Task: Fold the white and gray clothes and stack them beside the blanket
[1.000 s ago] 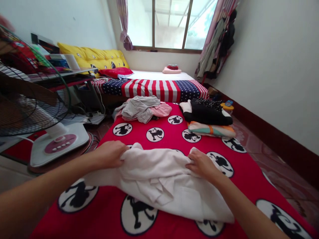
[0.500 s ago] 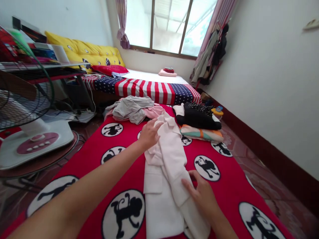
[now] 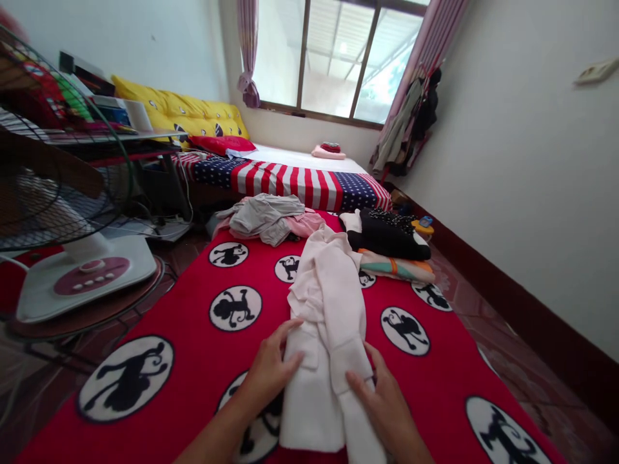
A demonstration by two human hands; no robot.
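Observation:
A pale pink-white garment (image 3: 329,309) lies stretched lengthwise on the red blanket (image 3: 193,322) printed with black cartoon monkeys in white circles. My left hand (image 3: 273,367) rests on the garment's near left edge, fingers spread flat. On the near right edge my right hand (image 3: 382,403) lies with its fingers stretched out on the cloth. Both hands press the near end of the garment; neither grips it.
A loose heap of grey and pink clothes (image 3: 268,217) lies at the blanket's far end. Folded clothes (image 3: 389,241) are stacked at far right. A standing fan (image 3: 72,258) is at left. Behind are a flag-patterned mattress (image 3: 300,180), a window and a wall at right.
My left hand came back from the garment's far end to its near left edge. The right hand stayed near the close end. The garment now lies straighter and narrower.

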